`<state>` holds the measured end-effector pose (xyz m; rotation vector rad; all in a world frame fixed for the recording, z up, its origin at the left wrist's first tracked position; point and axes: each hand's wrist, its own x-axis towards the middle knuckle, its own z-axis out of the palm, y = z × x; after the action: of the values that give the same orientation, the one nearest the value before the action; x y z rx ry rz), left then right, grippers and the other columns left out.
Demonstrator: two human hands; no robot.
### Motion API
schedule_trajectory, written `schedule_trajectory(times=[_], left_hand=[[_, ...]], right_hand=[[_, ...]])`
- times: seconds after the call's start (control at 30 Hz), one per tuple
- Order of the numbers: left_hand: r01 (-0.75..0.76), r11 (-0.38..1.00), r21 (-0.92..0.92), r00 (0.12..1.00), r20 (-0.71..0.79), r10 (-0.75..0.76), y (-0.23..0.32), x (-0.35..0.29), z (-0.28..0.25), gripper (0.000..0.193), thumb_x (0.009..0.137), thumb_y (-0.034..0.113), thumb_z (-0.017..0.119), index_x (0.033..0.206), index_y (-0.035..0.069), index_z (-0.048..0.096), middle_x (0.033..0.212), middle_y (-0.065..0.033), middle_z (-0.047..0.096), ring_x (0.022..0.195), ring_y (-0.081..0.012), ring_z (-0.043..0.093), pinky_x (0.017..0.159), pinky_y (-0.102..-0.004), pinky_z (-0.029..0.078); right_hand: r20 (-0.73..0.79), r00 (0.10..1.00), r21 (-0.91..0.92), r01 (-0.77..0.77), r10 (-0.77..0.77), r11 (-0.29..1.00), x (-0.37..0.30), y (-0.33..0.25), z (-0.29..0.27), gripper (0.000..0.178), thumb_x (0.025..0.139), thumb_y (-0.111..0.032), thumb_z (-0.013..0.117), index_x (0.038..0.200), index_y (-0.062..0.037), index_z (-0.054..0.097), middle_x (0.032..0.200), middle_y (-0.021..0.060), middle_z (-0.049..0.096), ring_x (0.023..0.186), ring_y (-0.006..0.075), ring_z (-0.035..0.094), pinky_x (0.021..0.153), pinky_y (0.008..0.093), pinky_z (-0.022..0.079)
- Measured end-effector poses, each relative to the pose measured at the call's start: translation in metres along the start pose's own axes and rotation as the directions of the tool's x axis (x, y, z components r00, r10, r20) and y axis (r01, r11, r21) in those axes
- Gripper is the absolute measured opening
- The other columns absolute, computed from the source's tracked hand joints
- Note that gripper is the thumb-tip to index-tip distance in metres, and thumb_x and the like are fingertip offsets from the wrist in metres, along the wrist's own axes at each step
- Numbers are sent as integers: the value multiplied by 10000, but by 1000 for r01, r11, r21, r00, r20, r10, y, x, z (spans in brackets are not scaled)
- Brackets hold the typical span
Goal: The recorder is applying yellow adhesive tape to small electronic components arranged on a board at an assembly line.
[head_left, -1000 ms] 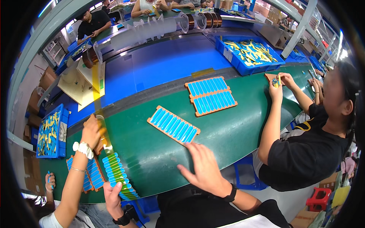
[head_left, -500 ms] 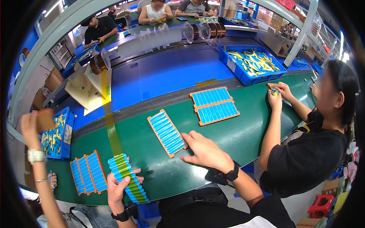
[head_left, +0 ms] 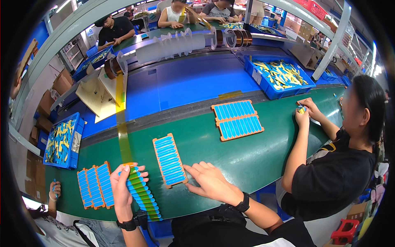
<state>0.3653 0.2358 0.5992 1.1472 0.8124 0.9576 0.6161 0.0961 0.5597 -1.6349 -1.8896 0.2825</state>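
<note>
Alignment seemingly in hand: left hand [head_left: 120,187] grips taped blue strips [head_left: 142,193] at the green table's [head_left: 201,144] near edge; right hand [head_left: 210,183], fingers loosely spread, touches an orange tray [head_left: 177,154] probably needing squaring next.

The counter [head_left: 267,152] is smooth green with a soft sheen. At lower left of centre, the tape [head_left: 123,138] looks like glossy, see-through amber film, lying over the blue strips [head_left: 142,192], which look like smooth, shiny plastic. The orange-brown tray [head_left: 159,158] near the centre looks matt. The bin [head_left: 284,93] at upper right is smooth blue plastic; the post [head_left: 334,47] beside it resembles painted metal. Translucent plastic spools [head_left: 168,48] sit at upper centre.
</note>
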Motion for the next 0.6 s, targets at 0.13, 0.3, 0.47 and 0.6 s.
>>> schedule_trajectory(times=[0.13,0.3,0.47,0.6], left_hand=[[17,1000,2,997,74,-17,-5,0,-6,302,1052,233,570,1074,-63,629,954,-234,727,785,-277,746,689,-397,641],[55,998,-20,997,57,-54,-12,-11,13,290,1047,243,587,1067,-44,628,926,-205,726,739,-235,731,651,-364,631],[54,998,-21,998,-43,-54,-25,-16,16,310,1044,249,597,1078,-57,634,940,-208,728,742,-231,732,659,-363,629],[69,996,-52,996,-55,-72,-31,-17,19,314,1040,248,604,1064,-64,636,949,-226,730,748,-245,738,663,-375,631]], right_hand=[[-1,1000,96,2,-2,995,-1,2,0,575,876,-244,749,1381,-42,559,896,67,583,857,260,545,764,387,435],[13,1000,64,-24,23,998,-2,1,-2,590,874,-232,756,1403,-67,553,892,49,581,858,256,544,775,388,436],[20,999,89,-37,35,995,-2,2,-2,591,876,-222,751,1414,-81,550,897,42,585,870,250,546,781,385,433],[30,998,122,-63,60,990,-1,1,-4,585,874,-215,747,1412,-82,558,910,41,598,880,249,547,786,379,431]])
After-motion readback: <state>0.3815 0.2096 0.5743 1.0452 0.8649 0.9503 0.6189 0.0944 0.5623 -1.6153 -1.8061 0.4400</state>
